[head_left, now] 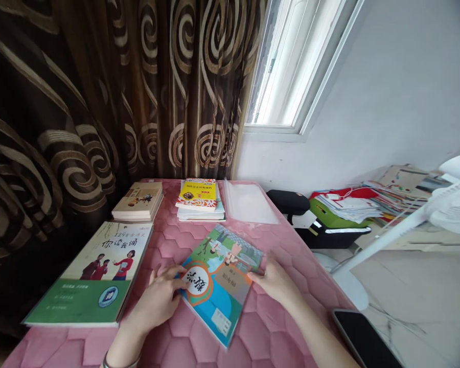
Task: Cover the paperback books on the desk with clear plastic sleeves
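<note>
A blue textbook with a colourful cover lies turned at an angle on the pink hexagon-patterned table cover. My left hand grips its left edge, thumb on the front cover and the other fingers along the side. On the opposite edge, my right hand holds the book with the thumb on top; its other fingers are partly hidden. Left of my left hand lies a large green and cream book, on top of other books.
Behind are a stack of tan books, a stack topped by a yellow book and clear plastic sleeves. A dark phone lies at the right edge. A white fan stands beside the table, near piled papers.
</note>
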`<state>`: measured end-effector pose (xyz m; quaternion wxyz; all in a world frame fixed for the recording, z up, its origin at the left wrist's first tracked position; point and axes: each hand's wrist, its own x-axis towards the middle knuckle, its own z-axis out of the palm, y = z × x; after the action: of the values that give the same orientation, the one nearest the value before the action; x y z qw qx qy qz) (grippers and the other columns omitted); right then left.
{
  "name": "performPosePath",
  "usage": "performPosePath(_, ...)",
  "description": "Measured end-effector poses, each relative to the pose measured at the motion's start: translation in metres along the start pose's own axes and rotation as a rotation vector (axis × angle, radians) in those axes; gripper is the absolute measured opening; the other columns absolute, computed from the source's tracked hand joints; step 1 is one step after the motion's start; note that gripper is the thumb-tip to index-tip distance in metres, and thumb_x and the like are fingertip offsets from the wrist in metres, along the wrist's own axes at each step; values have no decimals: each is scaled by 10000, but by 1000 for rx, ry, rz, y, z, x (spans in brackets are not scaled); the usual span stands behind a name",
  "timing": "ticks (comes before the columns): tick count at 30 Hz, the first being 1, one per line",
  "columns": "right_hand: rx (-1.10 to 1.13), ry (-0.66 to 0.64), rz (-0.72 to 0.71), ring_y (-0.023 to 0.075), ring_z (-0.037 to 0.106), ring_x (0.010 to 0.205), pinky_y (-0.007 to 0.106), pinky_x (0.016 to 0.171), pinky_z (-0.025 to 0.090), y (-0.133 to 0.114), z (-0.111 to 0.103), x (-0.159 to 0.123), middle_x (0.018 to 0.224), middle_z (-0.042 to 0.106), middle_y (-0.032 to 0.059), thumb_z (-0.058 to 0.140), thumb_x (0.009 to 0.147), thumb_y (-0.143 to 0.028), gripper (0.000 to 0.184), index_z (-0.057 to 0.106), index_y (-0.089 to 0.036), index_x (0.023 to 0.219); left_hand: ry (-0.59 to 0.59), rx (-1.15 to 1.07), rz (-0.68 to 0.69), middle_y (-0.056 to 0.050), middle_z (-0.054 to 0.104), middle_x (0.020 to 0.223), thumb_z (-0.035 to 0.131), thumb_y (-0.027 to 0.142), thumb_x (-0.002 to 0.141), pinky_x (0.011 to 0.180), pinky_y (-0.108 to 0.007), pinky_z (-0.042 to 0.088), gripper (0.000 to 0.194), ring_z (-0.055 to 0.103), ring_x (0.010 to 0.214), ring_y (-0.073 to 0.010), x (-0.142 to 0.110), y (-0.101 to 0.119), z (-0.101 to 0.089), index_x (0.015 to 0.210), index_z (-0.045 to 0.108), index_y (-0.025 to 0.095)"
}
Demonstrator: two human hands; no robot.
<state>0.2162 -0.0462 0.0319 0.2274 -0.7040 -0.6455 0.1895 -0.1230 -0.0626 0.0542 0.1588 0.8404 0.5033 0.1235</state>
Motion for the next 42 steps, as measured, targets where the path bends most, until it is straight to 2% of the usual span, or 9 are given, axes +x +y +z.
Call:
performPosePath(3,-183,50,-9,285,634,1012,342,786,474,-4,-10,8,1053,678,120,616,829,-361,363,610,-187,1147,28,61,-91,-32,578,1289,460,22,733,1048,-624,266,521,483,1233,-307,-1,12,3,993,729,384)
performPosePath(6,-354,90,-52,323,569,1101,401,876,438,-11,-10,27,1162,618,168,544,890,-372,362,635,-142,1155,52,158,-263,-109,627,1173,432,171,865,924,-571,396,375,560,1118,-323,-5,32,8,1050,719,326)
performPosePath(9,-400,81,-21,332,537,1133,419,859,433,-15,-3,40,1219,603,144,510,911,-383,348,650,-177,1153,-1,151,-402,-116,686,1096,396,354,942,912,-506,417,350,624,1036,-287,-11,53,15,1180,642,282)
performPosePath(14,-350,65,18,301,589,1066,375,809,424,-8,0,41,1130,672,98,555,873,-420,289,701,-225,1028,-24,136,-515,-90,717,1103,433,269,929,940,-463,400,351,653,1040,-252,-11,69,20,1256,563,261)
performPosePath(19,-268,-7,68,247,671,874,286,642,392,5,-13,37,879,743,61,610,817,-451,245,722,-233,817,-2,168,-573,-112,730,1024,434,213,922,900,-469,426,354,678,983,-276,15,59,16,1245,575,244)
performPosePath(24,-173,-32,93,203,665,664,263,526,331,15,-14,36,637,714,34,623,795,-433,303,662,-228,575,142,171,-554,-141,694,1075,457,201,914,902,-485,436,367,671,983,-281,72,28,11,1254,585,253)
performPosePath(30,-89,41,110,218,689,744,265,557,353,12,2,37,760,752,60,581,842,-391,254,704,-218,703,179,111,-567,-146,668,1156,454,229,918,860,-401,477,346,629,1082,-267,133,-5,3,1232,598,248)
performPosePath(37,-89,132,113,217,693,758,261,592,379,8,10,41,805,752,57,564,877,-370,237,700,-216,760,228,149,-592,-175,634,1146,421,253,928,783,-371,498,364,626,1038,-275,135,-11,8,1254,577,206)
performPosePath(42,-85,157,114,208,692,742,257,617,402,9,13,42,779,747,50,566,868,-385,234,712,-227,775,263,244,-485,-177,551,1274,379,162,921,929,-484,409,367,521,1163,-319,116,10,15,1178,636,212)
